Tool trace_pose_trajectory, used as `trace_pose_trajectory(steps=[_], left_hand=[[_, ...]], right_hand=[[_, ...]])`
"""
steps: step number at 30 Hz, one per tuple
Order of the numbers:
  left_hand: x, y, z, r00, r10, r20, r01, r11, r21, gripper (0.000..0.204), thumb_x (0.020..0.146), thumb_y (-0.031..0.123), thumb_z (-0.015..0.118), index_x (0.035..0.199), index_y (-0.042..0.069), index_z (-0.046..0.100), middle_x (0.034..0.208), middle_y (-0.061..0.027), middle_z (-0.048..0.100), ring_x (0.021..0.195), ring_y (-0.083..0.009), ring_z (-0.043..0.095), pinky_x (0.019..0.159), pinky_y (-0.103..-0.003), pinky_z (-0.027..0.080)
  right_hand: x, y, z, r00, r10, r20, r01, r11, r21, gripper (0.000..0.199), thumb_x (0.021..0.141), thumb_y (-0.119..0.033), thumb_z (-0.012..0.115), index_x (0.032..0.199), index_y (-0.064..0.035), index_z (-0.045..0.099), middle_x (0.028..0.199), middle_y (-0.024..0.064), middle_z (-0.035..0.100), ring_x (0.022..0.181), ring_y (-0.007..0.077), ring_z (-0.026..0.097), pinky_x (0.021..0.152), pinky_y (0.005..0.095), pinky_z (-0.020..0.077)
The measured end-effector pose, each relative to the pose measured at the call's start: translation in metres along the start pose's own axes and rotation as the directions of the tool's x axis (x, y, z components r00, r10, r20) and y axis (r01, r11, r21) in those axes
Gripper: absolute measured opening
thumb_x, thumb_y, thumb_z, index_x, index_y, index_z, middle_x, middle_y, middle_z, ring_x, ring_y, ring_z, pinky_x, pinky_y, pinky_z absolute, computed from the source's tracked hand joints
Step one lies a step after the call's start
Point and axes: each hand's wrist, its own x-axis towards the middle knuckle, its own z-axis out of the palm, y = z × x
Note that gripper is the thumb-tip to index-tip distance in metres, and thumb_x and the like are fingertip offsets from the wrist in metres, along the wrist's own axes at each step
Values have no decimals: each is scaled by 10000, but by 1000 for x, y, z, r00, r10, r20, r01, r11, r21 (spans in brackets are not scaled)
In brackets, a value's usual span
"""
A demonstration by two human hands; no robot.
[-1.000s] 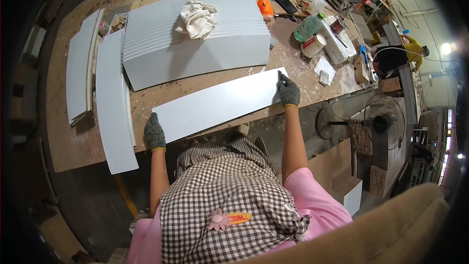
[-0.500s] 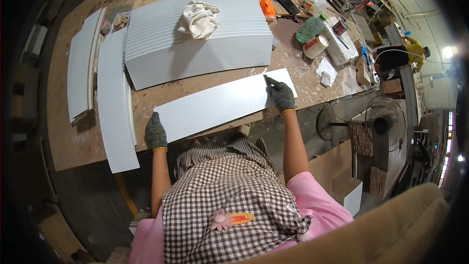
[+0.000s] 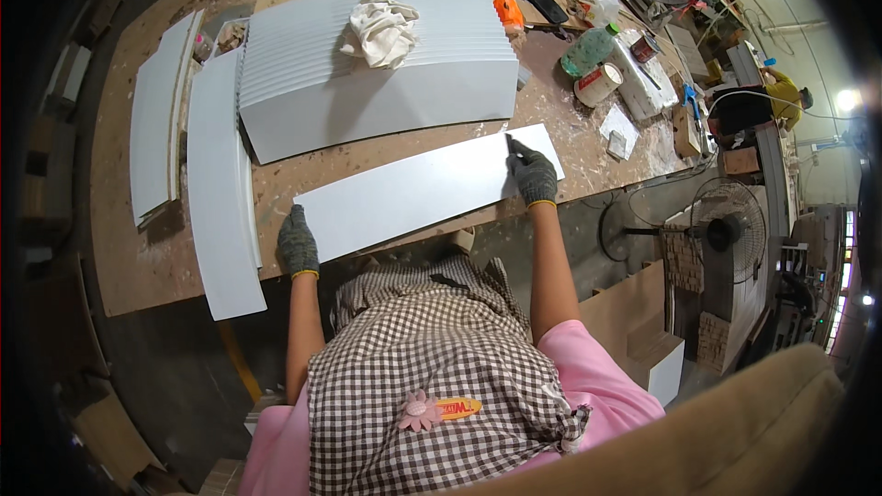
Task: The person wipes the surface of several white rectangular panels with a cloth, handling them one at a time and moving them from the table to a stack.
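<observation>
A long white board (image 3: pixel 413 186) lies slantwise along the table's near edge, its right end farther from me. My left hand (image 3: pixel 299 241), in a dark grey knit glove, is closed at the board's left end. Its fingertips are at the far left corner. My right hand (image 3: pixel 534 173), gloved alike, rests over the right end with its fingers bent. A thin dark tip shows at its fingers; I cannot make out what it is. Just beyond the board stands a stack of white boards (image 3: pixel 386 110), stepped at the top, with a crumpled white cloth (image 3: pixel 382 31) on it.
More white boards (image 3: pixel 216 193) lie at the left, overhanging the table (image 3: pixel 138 280). Farther left is another pile (image 3: pixel 161 119). At the right are a green bottle (image 3: pixel 589 50), a white tub (image 3: pixel 598 84) and a wrapped white block (image 3: pixel 643 78). A standing fan (image 3: pixel 726 231) is beyond the edge.
The whole view has shifted slightly. Both hands stay at the two ends of the board, with almost no change in their pose.
</observation>
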Motion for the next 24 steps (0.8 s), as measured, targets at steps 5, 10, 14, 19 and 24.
trace_pose_trajectory(steps=[5, 10, 14, 19, 24], left_hand=[[3, -13, 7, 990, 141, -16, -139, 985, 97, 417, 1001, 307, 395, 1106, -20, 631, 1110, -217, 642, 1035, -368, 605, 922, -414, 463], [5, -29, 8, 957, 288, -20, -277, 936, 219, 407, 998, 307, 400, 1086, -11, 639, 1112, -221, 639, 1029, -368, 603, 906, -412, 470], [-1, 7, 0, 996, -85, 20, 85, 996, -13, 392, 995, 297, 411, 1070, -9, 643, 1098, -224, 642, 1020, -363, 609, 893, -414, 475], [4, -32, 10, 948, 312, -63, -298, 940, 167, 444, 972, 349, 446, 1065, -37, 645, 1089, -241, 646, 1018, -383, 606, 890, -431, 461], [-1, 1, 2, 998, 53, -23, -54, 995, -78, 483, 961, 375, 454, 1063, -59, 640, 1093, -250, 643, 1020, -392, 602, 894, -431, 457]], right_hand=[[0, -15, -13, 996, 91, 7, -90, 996, -11, 358, 824, -231, 698, 1179, -191, 673, 1080, 141, 682, 931, 262, 679, 840, 343, 519], [-19, -22, 6, 975, -197, 104, 205, 976, -73, 358, 823, -149, 711, 1179, -153, 676, 911, 127, 704, 784, 170, 676, 744, 311, 522], [-38, -39, 14, 980, -192, -44, 185, 973, -138, 336, 826, -168, 705, 1161, -158, 683, 950, 130, 700, 823, 246, 674, 782, 356, 523], [-50, -62, 22, 973, -198, 119, 212, 971, -113, 337, 837, -141, 682, 1170, -193, 678, 964, 144, 686, 845, 268, 664, 783, 365, 519], [-53, -59, 33, 979, -171, 106, 186, 970, -155, 337, 866, -246, 659, 1202, -273, 656, 934, 137, 657, 861, 271, 649, 822, 381, 513]])
